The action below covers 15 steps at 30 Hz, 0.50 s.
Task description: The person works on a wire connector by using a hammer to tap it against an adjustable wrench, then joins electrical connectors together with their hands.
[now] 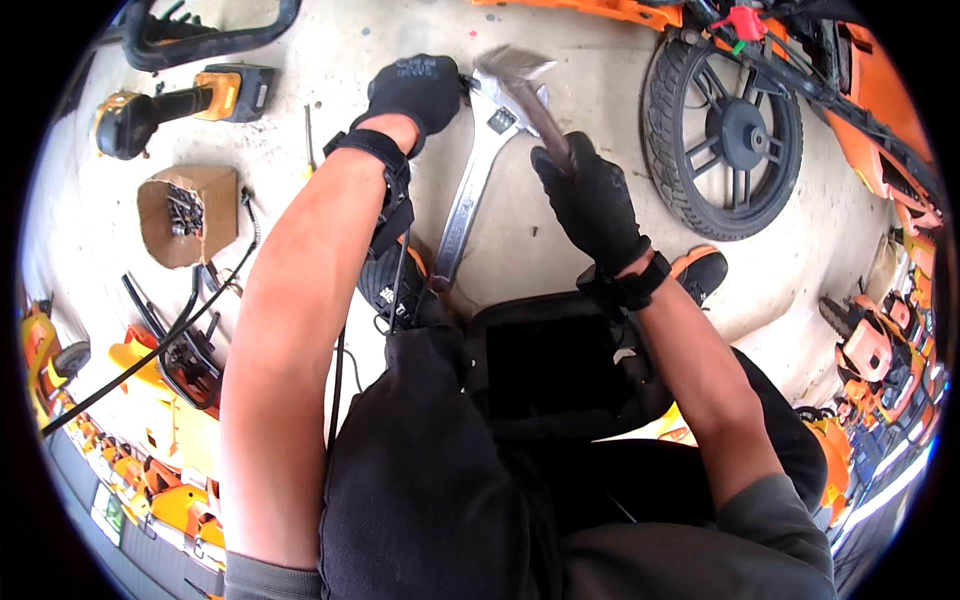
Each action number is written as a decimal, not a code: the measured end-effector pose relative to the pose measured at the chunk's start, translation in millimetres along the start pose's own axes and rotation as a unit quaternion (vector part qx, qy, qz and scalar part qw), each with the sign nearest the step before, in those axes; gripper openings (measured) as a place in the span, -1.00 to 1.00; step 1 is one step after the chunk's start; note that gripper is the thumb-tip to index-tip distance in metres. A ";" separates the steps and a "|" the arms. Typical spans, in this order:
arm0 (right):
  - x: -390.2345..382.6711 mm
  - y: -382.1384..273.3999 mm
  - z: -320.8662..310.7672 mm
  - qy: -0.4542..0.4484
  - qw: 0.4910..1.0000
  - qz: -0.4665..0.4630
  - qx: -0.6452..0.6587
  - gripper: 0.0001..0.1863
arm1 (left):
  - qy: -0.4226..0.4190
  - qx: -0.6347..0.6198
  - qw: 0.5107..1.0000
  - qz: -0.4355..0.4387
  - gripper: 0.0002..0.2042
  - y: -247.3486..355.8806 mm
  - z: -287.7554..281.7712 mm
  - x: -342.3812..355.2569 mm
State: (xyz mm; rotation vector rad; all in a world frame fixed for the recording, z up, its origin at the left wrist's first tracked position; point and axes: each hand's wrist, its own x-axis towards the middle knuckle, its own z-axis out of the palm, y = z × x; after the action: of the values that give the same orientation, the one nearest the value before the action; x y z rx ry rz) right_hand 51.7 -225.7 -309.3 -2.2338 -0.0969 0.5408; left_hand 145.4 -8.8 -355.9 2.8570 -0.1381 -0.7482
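Observation:
My right hand (592, 195), in a black glove, is wrapped round the handle of a hammer (540, 115). The hammer's head, smeared by motion, is over the jaw end of a large silver adjustable wrench (468, 200). That wrench lies on the floor, its handle pointing back toward my feet. Beside the wrench's jaws my left hand (415, 92), also gloved in black, is closed with its knuckles up. A small dark bit shows at its fingertips, but what it holds is hidden.
At the right stands a black spoked wheel (737, 135) under an orange frame. To the left lie a yellow-and-black cordless power tool (180, 105) and an open cardboard box (190, 215) of small metal parts. A black bag (560, 370) sits between my legs. A thin cable crosses the left side.

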 end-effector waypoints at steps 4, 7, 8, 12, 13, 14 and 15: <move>-2.8 25.8 15.0 0.054 0.994 -0.074 -0.061 -0.72 | -0.020 0.021 1.000 0.000 -0.73 6.9 1.2 -2.7; 1.7 18.7 2.0 -0.006 0.997 -0.032 -0.064 -0.72 | 0.010 0.013 1.000 -0.004 -0.72 9.8 -0.4 -6.9; -1.9 0.6 -4.8 0.002 1.000 -0.002 -0.024 -0.72 | -0.003 0.019 1.000 -0.008 -0.72 5.4 1.2 -5.4; -9.2 24.0 16.0 0.088 0.989 -0.109 -0.048 -0.72 | -0.031 0.019 0.999 -0.008 -0.72 4.7 3.9 0.1; -0.2 36.3 18.1 0.043 0.995 -0.073 -0.059 -0.72 | -0.036 0.009 0.999 -0.008 -0.72 4.9 0.5 -0.9; 3.1 40.3 17.8 0.000 0.997 -0.032 -0.070 -0.73 | -0.042 -0.001 0.999 -0.004 -0.72 6.1 -1.4 -2.9; 3.9 21.6 9.9 -0.002 0.999 -0.005 -0.053 -0.73 | -0.021 0.002 1.000 -0.009 -0.73 4.4 1.0 -5.7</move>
State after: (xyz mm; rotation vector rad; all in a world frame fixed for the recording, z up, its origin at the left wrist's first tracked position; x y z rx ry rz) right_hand 48.8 -232.0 -332.4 -2.3334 -0.1416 0.5459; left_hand 139.8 -12.4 -353.1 2.8511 -0.1183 -0.8117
